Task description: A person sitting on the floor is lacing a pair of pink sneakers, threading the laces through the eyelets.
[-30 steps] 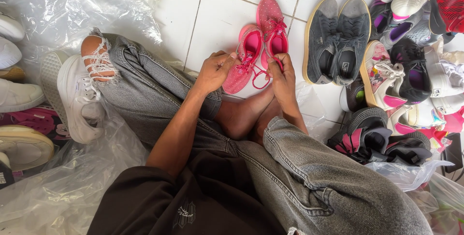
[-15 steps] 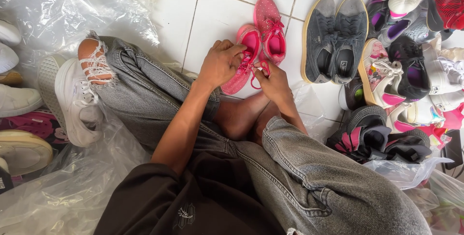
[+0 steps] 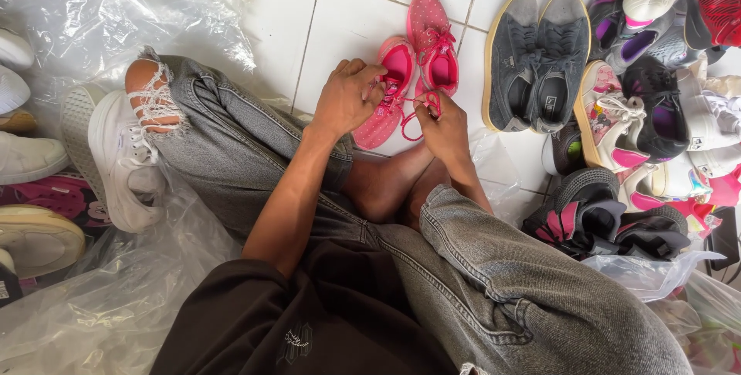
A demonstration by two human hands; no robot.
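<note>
Since 1.0 s ago both hands closed in: left hand (image 3: 349,99) grips pink dotted shoe (image 3: 388,91), right hand (image 3: 443,126) pinches its pink lace (image 3: 415,109). Shoe on tiled floor (image 3: 347,20), 12 o'clock of knees, touching its mate (image 3: 432,45).

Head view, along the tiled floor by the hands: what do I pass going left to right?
White sneaker → left hand → pink shoes, with the right hand holding the pink lace just below them → dark grey suede pair → white sneaker with pink trim → black and purple shoe.
</note>
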